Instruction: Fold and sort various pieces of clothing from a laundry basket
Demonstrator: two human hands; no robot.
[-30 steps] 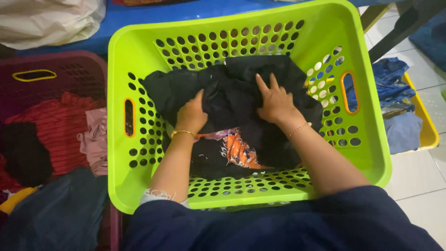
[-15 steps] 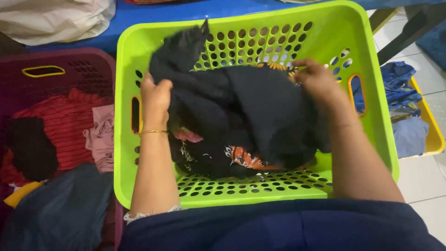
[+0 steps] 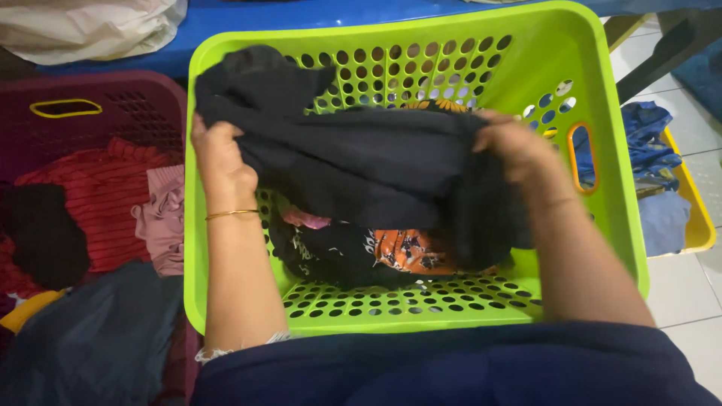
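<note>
Two hands hold a black garment (image 3: 361, 162) stretched over a green basket (image 3: 602, 225).

At the far left a maroon basket (image 3: 113, 105) holds a red striped cloth (image 3: 98, 203) and a pink cloth (image 3: 162, 225). The left hand (image 3: 218, 162), fingers closed on the garment's left end, is at the green basket's left wall. The garment spans the basket from wall to wall, above a black printed shirt (image 3: 376, 252) lying on the bottom. The right hand (image 3: 515, 150), fingers pinching the garment's right end, is near the right handle slot. Past the right wall, blue clothes (image 3: 647, 143) lie in a yellow tray (image 3: 699, 225).
</note>
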